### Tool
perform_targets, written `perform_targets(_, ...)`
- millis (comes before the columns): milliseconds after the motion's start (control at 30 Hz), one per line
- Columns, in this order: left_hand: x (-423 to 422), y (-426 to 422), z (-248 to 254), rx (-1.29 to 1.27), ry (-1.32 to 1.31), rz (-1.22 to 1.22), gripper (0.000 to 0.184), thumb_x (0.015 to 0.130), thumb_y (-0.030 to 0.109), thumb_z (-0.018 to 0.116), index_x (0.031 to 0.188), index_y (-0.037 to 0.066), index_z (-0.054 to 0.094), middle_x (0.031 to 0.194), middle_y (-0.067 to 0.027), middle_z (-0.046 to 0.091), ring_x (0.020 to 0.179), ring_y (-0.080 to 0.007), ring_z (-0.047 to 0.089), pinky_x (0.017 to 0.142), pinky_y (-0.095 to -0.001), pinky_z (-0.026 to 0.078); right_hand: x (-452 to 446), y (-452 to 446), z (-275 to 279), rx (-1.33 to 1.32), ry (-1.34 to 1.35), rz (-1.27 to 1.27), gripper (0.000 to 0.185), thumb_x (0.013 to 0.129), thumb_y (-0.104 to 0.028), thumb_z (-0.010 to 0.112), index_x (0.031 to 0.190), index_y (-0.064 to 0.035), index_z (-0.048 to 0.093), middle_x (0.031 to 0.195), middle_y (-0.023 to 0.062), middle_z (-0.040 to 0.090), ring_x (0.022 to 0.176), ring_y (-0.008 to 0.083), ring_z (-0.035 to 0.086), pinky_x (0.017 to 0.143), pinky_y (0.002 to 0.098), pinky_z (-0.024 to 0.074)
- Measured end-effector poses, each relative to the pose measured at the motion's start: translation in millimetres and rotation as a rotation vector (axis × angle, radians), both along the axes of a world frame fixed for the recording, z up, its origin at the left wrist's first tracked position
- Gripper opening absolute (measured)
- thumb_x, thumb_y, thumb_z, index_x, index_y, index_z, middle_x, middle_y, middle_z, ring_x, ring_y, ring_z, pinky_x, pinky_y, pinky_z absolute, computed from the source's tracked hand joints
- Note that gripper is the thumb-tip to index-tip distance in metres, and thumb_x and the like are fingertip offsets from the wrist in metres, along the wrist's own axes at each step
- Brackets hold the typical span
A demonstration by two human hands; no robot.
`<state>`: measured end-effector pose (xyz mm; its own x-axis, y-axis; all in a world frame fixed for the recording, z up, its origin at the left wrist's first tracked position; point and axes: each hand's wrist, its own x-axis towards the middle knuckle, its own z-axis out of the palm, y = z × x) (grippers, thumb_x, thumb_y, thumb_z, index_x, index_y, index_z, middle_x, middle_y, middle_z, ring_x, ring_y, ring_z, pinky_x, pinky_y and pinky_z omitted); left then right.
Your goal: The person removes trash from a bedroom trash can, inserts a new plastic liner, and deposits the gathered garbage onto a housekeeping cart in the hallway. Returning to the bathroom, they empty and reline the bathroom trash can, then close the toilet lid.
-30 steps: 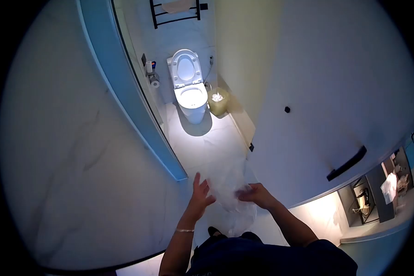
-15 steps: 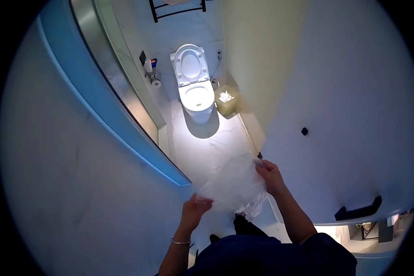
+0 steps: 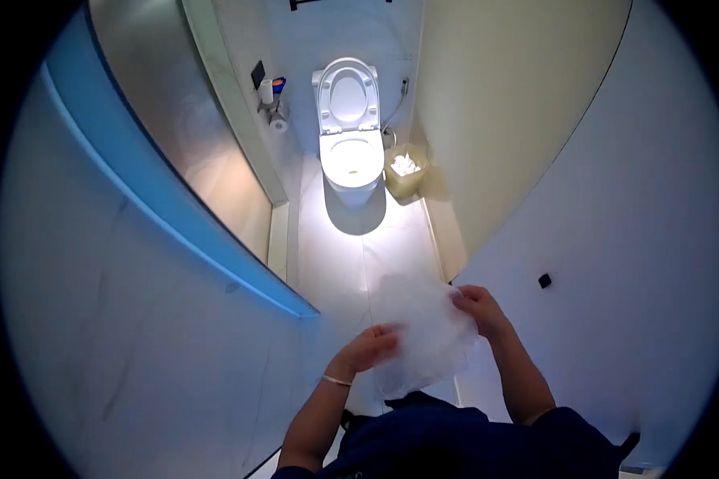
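My feed: translucent plastic bag (image 3: 425, 339) over the floor (image 3: 335, 291). Left hand (image 3: 369, 349), fingertips blurred, and right hand (image 3: 484, 310) both pinch it nearly closed. Risks, I judge: hard pull tears thin film; loose pinch drops it.

Navy top (image 3: 447, 443); pale bracelet (image 3: 337, 380), left wrist

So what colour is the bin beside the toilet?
The bin looks translucent yellow-green, seen best in the head view.
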<state>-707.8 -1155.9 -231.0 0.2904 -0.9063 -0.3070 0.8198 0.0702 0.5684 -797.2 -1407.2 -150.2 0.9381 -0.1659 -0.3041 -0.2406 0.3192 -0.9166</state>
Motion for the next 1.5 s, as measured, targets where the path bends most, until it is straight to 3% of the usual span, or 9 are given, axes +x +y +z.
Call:
perform_targets(467,31.2,-51.0,88.2,0.432,-0.185,0.304,0.016,0.081,0.016,0.058,0.08,0.0,0.057,0.072,-0.0037,0.059,0.06,-0.0107,0.054,0.053,-0.0203,0.043,71.8,-56.1,-38.3,-0.012,-0.055,-0.267,0.019,0.081,-0.015,0.058,0.094,-0.0022,0.059,0.082,0.0011,0.06,0.071,0.0081,0.054,0.066,0.0209,0.0436)
perform_targets(667,80.0,-77.4,61.1,0.739,-0.777,0.413,0.021,0.071,0.015,0.068,0.064,0.002,0.052,0.066,-0.0045,0.058,0.055,-0.0123,0.053,0.05,-0.0238,0.042,126.8,-57.2,-17.9,-1.558,-0.37,-0.432,0.021,0.078,-0.019,0.061,0.092,-0.0036,0.06,0.075,0.0028,0.057,0.064,0.0131,0.052,0.063,0.0255,0.0433)
perform_targets(800,122.7,-115.2,38.0,0.844,-1.159,0.407,0.022,0.072,0.013,0.067,0.065,0.003,0.049,0.058,-0.0072,0.055,0.052,-0.0119,0.054,0.048,-0.0243,0.044,164.1,-19.2,-30.2,-0.299,0.154,0.215,0.023,0.078,-0.024,0.062,0.085,-0.0024,0.061,0.078,0.0043,0.061,0.067,0.0089,0.054,0.057,0.0228,0.0433)
perform_targets(1000,245.6,-139.2,18.2,0.342,-0.042,0.579,0.019,0.076,0.013,0.062,0.068,0.006,0.047,0.068,-0.0001,0.055,0.075,-0.0138,0.057,0.069,-0.031,0.046,304.2,-59.7,-104.9,0.111,0.24,-0.013,0.016,0.083,-0.019,0.054,0.083,-0.0024,0.056,0.072,0.0046,0.054,0.062,0.0121,0.054,0.057,0.0256,0.0474)
perform_targets(1133,329.9,-96.6,21.3,-0.151,0.382,0.68,0.013,0.087,0.02,0.046,0.079,0.011,0.047,0.065,0.0018,0.049,0.063,-0.0107,0.051,0.083,-0.0358,0.039,378.8,-150.3,-192.0,-0.556,0.297,-0.118,0.02,0.08,-0.02,0.053,0.08,0.0003,0.055,0.064,0.0064,0.056,0.054,0.0135,0.055,0.052,0.0261,0.0458)
perform_targets(1200,371.0,-70.8,40.1,-0.064,0.458,0.518,0.013,0.088,0.022,0.046,0.078,0.012,0.047,0.057,0.0031,0.042,0.045,-0.0058,0.038,0.046,-0.0236,0.036,400.1,-187.5,-205.9,-0.743,0.325,-0.117,0.02,0.078,-0.021,0.054,0.078,-0.0005,0.056,0.064,0.0088,0.058,0.053,0.0154,0.056,0.053,0.0283,0.0452)
perform_targets(1300,417.7,-52.5,46.5,0.599,0.065,0.05,0.013,0.087,0.025,0.047,0.082,0.012,0.048,0.055,0.0034,0.04,0.043,-0.005,0.037,0.038,-0.0202,0.029,425.6,-229.1,-229.5,-1.182,0.233,0.057,0.017,0.075,-0.021,0.058,0.076,-0.0046,0.057,0.064,0.006,0.058,0.054,0.0145,0.056,0.053,0.029,0.0451)
perform_targets(1400,453.2,-31.1,13.7,0.906,-0.368,-0.285,0.016,0.088,0.025,0.045,0.093,0.01,0.049,0.066,0.0012,0.047,0.055,-0.008,0.044,0.047,-0.0215,0.037,486.5,-259.1,-200.6,-0.514,0.677,0.695,0.018,0.072,-0.024,0.064,0.077,-0.0076,0.058,0.065,0.0021,0.057,0.058,0.0116,0.056,0.051,0.0281,0.0446)
perform_targets(1500,457.4,7.3,-61.3,0.988,-2.05,-0.629,0.024,0.088,0.024,0.043,0.104,0.007,0.049,0.078,-0.0011,0.054,0.066,-0.0111,0.052,0.056,-0.0228,0.044,588.0,-320.6,-207.3,-0.287,0.744,0.687,0.019,0.073,-0.026,0.064,0.083,-0.0106,0.057,0.07,-0.0004,0.055,0.059,0.0091,0.053,0.047,0.0246,0.0425)
